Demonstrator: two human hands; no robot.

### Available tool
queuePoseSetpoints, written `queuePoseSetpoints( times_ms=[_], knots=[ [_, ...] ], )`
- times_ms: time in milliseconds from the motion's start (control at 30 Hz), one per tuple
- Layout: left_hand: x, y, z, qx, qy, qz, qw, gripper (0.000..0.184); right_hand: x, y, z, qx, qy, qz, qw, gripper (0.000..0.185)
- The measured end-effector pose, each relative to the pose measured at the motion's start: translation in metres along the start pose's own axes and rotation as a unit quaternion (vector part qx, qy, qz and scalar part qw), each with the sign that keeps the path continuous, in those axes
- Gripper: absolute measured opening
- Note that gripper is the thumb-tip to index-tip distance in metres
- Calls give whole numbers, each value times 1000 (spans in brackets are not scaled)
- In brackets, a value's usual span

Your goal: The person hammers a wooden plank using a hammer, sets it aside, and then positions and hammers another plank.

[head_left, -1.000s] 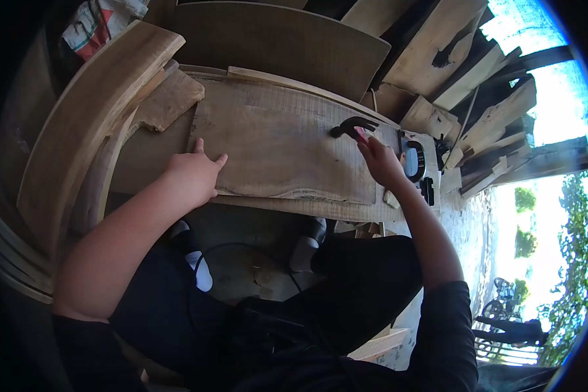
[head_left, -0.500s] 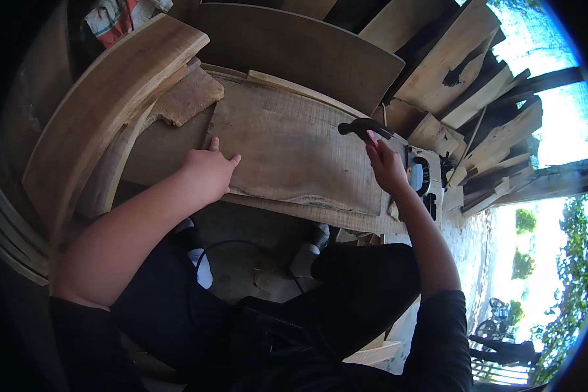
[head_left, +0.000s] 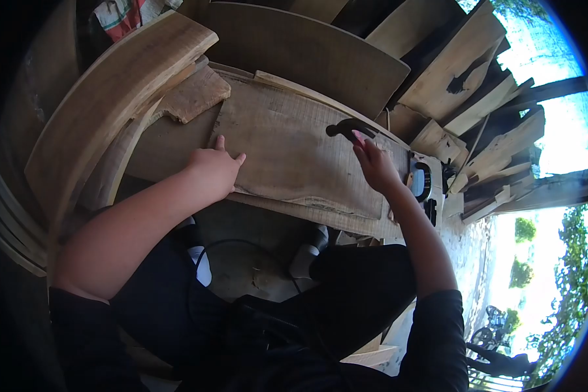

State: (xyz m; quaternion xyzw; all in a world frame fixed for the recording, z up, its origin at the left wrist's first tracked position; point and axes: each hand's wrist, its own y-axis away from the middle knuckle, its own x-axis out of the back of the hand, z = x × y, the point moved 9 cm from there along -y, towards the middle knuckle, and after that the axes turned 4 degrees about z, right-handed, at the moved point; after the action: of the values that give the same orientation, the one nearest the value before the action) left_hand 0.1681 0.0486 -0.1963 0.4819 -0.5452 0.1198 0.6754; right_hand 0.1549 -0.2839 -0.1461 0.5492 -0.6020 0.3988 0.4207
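A wide wooden board [head_left: 300,144] lies flat on a longer plank in front of me. My left hand [head_left: 215,171] rests at the board's left end, forefinger and thumb spread apart; its other fingers are partly hidden. In my right hand [head_left: 379,166] is a hammer [head_left: 347,127], gripped by its reddish handle. The dark head hangs above the right half of the board, pointing left. Most of the handle is covered by my fingers.
A thick curved slab [head_left: 111,98] stands at the left beside a rough offcut [head_left: 193,97]. Behind the board leans a large dark panel [head_left: 307,49]. Blue-and-black tool parts [head_left: 421,179] sit at the right end. A cable [head_left: 242,242] runs between my feet.
My right hand and the hammer have shifted left over the board. The left hand keeps its place on the board, while the whole view has moved slightly.
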Motion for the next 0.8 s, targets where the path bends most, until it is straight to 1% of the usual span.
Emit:
queuePoseSetpoints(
  times_ms=[33,67,200,267,367,400,433,467,500,567,600,667,700,767,800],
  knots=[
    [1,1,0,-2,-1,2,1000,77,-7,-1,-2,22,34,-24,999,40],
    [2,1,0,-2,-3,3,1000,77,-9,-2,1,14,47,-25,998,39],
    [1,3,0,-1,-3,5,1000,78,5,-2,-12,0,24,-17,1000,38],
    [-1,3,0,8,3,2,1000,79,7,-6,-16,1,-15,2,1000,39],
    [-4,10,5,28,-5,0,1000,77,-5,-11,-26,38,-2,-16,999,39],
    [-3,17,15,8,-53,21,998,76,-4,-13,-29,43,-10,-13,999,39],
    [5,30,26,-14,-104,41,994,74,-6,-13,-29,43,12,-25,999,39],
    [10,46,39,-56,-41,52,996,72,-10,-14,-30,41,32,-38,998,40],
    [25,67,51,-96,23,63,993,70,-9,-14,-34,44,22,-35,998,40],
    [26,90,78,-209,93,21,973,66,-4,-14,-41,39,4,-36,999,40],
    [26,91,81,-206,92,20,974,66,-5,-15,-42,43,-7,-27,999,40],
    [6,99,96,-259,120,-98,953,63,-10,-19,-44,49,-6,-27,998,40],
    [-3,93,97,-256,120,-97,954,63,-13,-21,-44,51,-5,-28,998,40],
    [-35,67,93,-214,117,-107,964,57,-21,-23,-43,59,4,-35,998,40],
    [-42,61,94,-215,120,-105,964,57,-22,-23,-46,62,13,-42,997,39]
  ],
)
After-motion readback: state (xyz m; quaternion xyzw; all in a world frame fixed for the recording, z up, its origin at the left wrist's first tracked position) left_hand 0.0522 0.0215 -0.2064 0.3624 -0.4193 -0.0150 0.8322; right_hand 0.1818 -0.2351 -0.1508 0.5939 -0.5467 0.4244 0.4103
